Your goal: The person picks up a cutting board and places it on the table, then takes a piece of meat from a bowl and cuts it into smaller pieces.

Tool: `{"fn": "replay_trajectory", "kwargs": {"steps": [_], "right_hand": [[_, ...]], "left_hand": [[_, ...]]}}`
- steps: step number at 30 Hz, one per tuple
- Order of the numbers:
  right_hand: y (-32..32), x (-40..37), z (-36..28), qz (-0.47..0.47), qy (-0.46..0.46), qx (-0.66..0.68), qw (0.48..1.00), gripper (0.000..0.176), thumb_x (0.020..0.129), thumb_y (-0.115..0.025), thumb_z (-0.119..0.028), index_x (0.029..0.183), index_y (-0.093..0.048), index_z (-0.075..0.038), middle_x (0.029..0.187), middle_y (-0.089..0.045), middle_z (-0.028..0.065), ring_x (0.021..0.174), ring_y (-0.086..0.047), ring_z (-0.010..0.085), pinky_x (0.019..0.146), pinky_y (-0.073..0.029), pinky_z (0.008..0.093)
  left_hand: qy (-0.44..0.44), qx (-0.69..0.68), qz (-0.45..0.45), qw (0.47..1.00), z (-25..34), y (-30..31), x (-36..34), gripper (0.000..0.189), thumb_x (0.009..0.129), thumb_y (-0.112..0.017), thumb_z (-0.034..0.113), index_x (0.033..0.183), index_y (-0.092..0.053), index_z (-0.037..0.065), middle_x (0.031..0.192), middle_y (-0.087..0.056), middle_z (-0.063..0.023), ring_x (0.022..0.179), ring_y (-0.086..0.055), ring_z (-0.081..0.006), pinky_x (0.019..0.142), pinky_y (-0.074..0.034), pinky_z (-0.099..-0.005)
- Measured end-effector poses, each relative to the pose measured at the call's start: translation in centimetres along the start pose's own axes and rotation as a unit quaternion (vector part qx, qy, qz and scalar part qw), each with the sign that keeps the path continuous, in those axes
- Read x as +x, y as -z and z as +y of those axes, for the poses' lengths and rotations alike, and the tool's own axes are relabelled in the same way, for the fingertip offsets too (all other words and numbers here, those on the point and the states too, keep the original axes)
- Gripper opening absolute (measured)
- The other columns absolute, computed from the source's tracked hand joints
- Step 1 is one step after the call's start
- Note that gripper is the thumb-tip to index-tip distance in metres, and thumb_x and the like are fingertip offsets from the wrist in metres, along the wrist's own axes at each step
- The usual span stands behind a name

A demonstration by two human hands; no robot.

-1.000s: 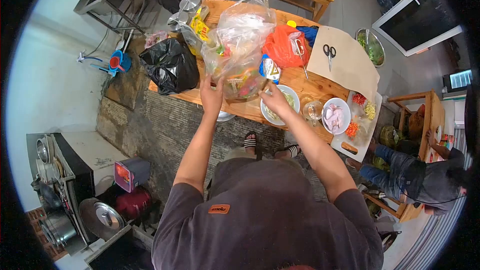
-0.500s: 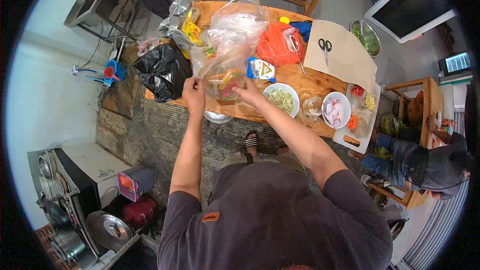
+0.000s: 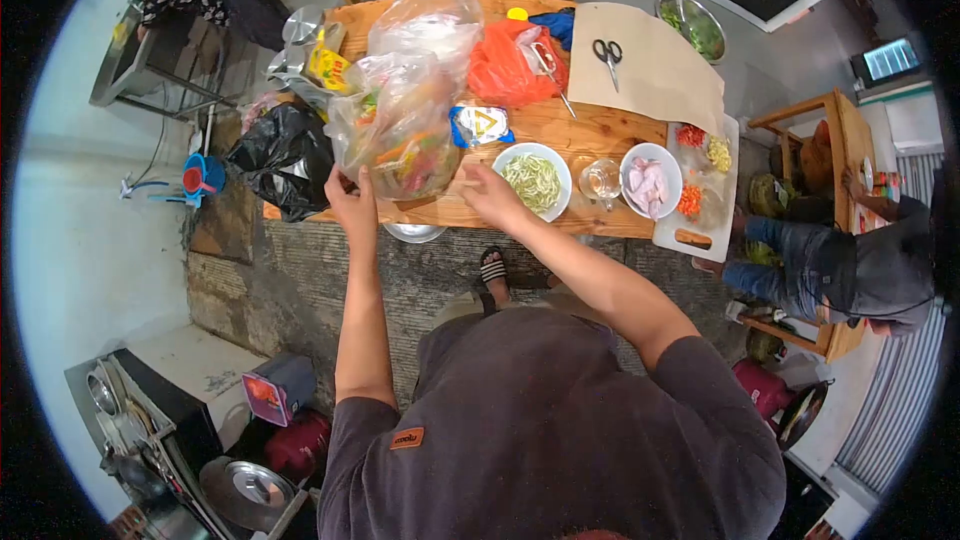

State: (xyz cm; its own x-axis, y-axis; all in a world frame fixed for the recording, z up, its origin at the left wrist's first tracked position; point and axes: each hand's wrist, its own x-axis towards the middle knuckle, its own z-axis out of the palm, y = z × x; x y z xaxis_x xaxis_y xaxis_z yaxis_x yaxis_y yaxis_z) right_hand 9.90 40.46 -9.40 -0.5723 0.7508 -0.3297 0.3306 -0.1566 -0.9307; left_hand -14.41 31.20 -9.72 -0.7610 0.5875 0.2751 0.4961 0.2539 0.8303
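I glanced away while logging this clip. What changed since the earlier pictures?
The clear plastic bag of vegetables moved left, away from the bowl of shredded greens and toward the black bag, uncovering the blue packet. The left hand and right hand went with it, still at its lower edge. Bowl, scissors, plate of raw meat stayed put.

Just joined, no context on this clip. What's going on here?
A person stands at a wooden table with both hands on a clear plastic bag of mixed vegetables at the near edge. The left hand grips the bag's side; the right hand is against its lower part, grip unclear. Beside the right hand sit a white bowl of shredded greens, a glass, a bowl of pale meat and a cutting board with chopped piles. Another person sits off to the right.
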Motion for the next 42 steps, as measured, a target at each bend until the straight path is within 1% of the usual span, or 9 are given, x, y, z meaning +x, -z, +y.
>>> {"fn": "replay_trajectory", "kwargs": {"steps": [1,3,8,10,12,14,17,32,42], "right_hand": [[0.8,-1.4,0.7,0.009,0.015,-0.037,0.999,0.060,0.094,-0.063,-0.025,0.141,-0.043,0.005,0.126,-0.061,0.0241,0.106,-0.067,0.0276,0.089,-0.054,0.0352],[2.6,-5.4,1.5,-0.003,-0.103,0.159,0.982,0.048,0.098,-0.058,-0.024,0.132,-0.047,0.008,0.116,-0.062,0.0189,0.095,-0.068,0.0232,0.078,-0.055,0.0324],[6.0,-11.3,5.3,0.133,-0.219,0.143,0.956,0.037,0.104,-0.051,-0.024,0.128,-0.049,0.004,0.113,-0.061,0.0168,0.085,-0.068,0.0226,0.066,-0.058,0.0328],[6.2,-10.7,6.1,0.173,-0.232,0.157,0.944,0.038,0.105,-0.048,-0.024,0.132,-0.046,0.004,0.116,-0.060,0.0183,0.086,-0.069,0.0243,0.067,-0.058,0.0339],[6.6,-10.0,6.4,0.217,-0.243,0.170,0.930,0.040,0.106,-0.045,-0.023,0.136,-0.042,0.004,0.119,-0.059,0.0197,0.087,-0.070,0.0259,0.067,-0.059,0.0351],[6.9,-9.1,6.6,0.195,-0.169,0.291,0.921,0.042,0.108,-0.039,-0.023,0.140,-0.037,0.003,0.125,-0.057,0.0214,0.091,-0.071,0.0292,0.072,-0.061,0.0377],[6.6,-7.8,8.3,0.211,-0.166,0.305,0.914,0.040,0.109,-0.034,-0.020,0.143,-0.036,0.002,0.127,-0.057,0.0202,0.094,-0.071,0.0311,0.077,-0.063,0.0392],[4.4,-2.5,6.6,0.217,-0.157,0.351,0.897,0.036,0.109,-0.037,-0.017,0.138,-0.038,0.003,0.122,-0.060,0.0188,0.091,-0.072,0.0287,0.074,-0.065,0.0353],[4.2,-1.0,5.8,0.189,-0.134,0.381,0.895,0.038,0.108,-0.040,-0.016,0.142,-0.037,0.003,0.128,-0.056,0.0191,0.099,-0.070,0.0313,0.084,-0.062,0.0394]], "left_hand": [[0.027,-0.017,-0.008,0.999,-0.4,-0.2,-0.4,0.061,0.094,-0.071,0.023,0.139,-0.043,-0.007,0.124,-0.047,-0.0170,0.100,-0.056,-0.0217,0.083,-0.050,-0.0346],[0.015,0.003,0.020,1.000,0.2,-0.4,-1.8,0.060,0.095,-0.070,0.023,0.139,-0.043,-0.007,0.123,-0.047,-0.0175,0.101,-0.056,-0.0234,0.086,-0.049,-0.0360],[-0.045,0.109,0.072,0.990,1.3,-1.4,-7.2,0.052,0.098,-0.065,0.022,0.136,-0.045,-0.006,0.121,-0.050,-0.0179,0.104,-0.055,-0.0262,0.096,-0.044,-0.0388],[0.040,-0.068,-0.053,0.995,1.8,-2.7,-9.7,0.045,0.100,-0.062,0.021,0.132,-0.048,-0.006,0.116,-0.056,-0.0159,0.102,-0.057,-0.0227,0.089,-0.048,-0.0353],[0.069,-0.107,-0.141,0.982,2.6,-4.3,-11.4,0.042,0.100,-0.061,0.020,0.131,-0.049,-0.005,0.113,-0.059,-0.0141,0.098,-0.059,-0.0210,0.084,-0.050,-0.0335],[0.096,-0.145,-0.226,0.958,3.0,-5.9,-12.3,0.039,0.101,-0.060,0.019,0.130,-0.050,-0.005,0.110,-0.061,-0.0122,0.095,-0.062,-0.0193,0.079,-0.052,-0.0318],[0.234,-0.207,-0.350,0.883,3.4,-8.1,-13.0,0.038,0.101,-0.059,0.018,0.131,-0.051,-0.003,0.107,-0.063,-0.0120,0.089,-0.068,-0.0170,0.072,-0.056,-0.0286],[0.279,-0.242,-0.336,0.866,5.4,-8.8,-10.8,0.037,0.103,-0.057,0.021,0.131,-0.052,-0.003,0.115,-0.065,-0.0142,0.102,-0.068,-0.0215,0.081,-0.058,-0.0319],[0.267,-0.291,-0.279,0.875,4.8,-9.5,-9.8,0.040,0.101,-0.061,0.022,0.129,-0.050,-0.004,0.117,-0.064,-0.0151,0.107,-0.067,-0.0223,0.088,-0.056,-0.0317]]}}
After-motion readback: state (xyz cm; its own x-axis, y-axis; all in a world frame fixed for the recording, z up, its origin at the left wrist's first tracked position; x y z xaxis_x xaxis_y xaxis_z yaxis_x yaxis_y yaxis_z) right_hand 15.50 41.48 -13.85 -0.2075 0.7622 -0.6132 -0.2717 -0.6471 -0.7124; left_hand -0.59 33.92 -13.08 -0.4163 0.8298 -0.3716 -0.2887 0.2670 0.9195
